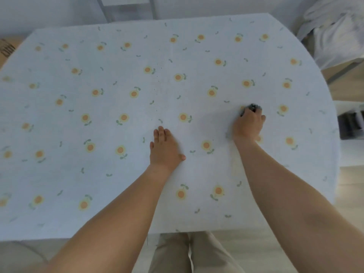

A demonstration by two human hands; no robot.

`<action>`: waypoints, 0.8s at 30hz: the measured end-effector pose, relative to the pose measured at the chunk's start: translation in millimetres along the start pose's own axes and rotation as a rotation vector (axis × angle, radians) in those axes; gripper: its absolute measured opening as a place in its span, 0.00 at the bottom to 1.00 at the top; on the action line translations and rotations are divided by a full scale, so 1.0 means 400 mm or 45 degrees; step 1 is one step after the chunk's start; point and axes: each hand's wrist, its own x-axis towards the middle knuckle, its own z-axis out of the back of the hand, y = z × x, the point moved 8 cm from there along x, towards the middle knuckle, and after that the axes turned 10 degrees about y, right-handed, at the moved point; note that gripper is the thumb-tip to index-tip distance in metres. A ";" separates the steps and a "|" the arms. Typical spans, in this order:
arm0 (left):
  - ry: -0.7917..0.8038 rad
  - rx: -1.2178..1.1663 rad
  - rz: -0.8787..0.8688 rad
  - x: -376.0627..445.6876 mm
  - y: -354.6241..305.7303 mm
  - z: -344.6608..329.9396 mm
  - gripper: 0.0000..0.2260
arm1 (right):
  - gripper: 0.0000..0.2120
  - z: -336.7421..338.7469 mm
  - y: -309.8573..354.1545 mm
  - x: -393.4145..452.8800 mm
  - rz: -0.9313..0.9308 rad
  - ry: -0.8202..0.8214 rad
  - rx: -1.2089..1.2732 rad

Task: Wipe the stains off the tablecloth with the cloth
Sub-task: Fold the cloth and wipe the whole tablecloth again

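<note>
A pale blue tablecloth (98, 134) printed with orange flowers covers the whole table. Small dark specks, the stains (158, 75), run in a loose line down its middle. My right hand (248, 125) grips a dark grey cloth (253, 107) and presses it onto the tablecloth at the right of centre; only the cloth's far edge shows past my fingers. My left hand (164, 148) lies flat on the tablecloth near the middle, fingers straight and together, holding nothing.
A metal chair frame (128, 8) stands behind the far edge. At the right are a pile of pale fabric (334, 32) and a dark object (350, 123) on the floor. A cardboard box (7, 50) shows at the far left.
</note>
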 end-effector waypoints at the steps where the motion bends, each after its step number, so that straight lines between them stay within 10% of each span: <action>1: -0.002 0.017 0.018 -0.016 0.007 -0.013 0.56 | 0.14 -0.025 0.062 -0.037 0.048 0.015 0.037; 8: 0.061 0.017 0.031 -0.072 0.043 -0.054 0.61 | 0.22 -0.200 0.349 -0.320 1.127 0.689 -0.098; 15: 0.034 -0.039 0.041 -0.069 0.040 -0.055 0.62 | 0.17 0.052 -0.167 -0.081 0.214 0.091 0.026; 18: 0.058 -0.042 0.034 -0.066 0.036 -0.055 0.62 | 0.13 0.034 -0.134 -0.117 0.000 0.003 0.137; 24: 0.049 0.004 0.015 -0.061 0.053 -0.063 0.62 | 0.15 -0.191 0.290 -0.388 1.007 0.559 -0.072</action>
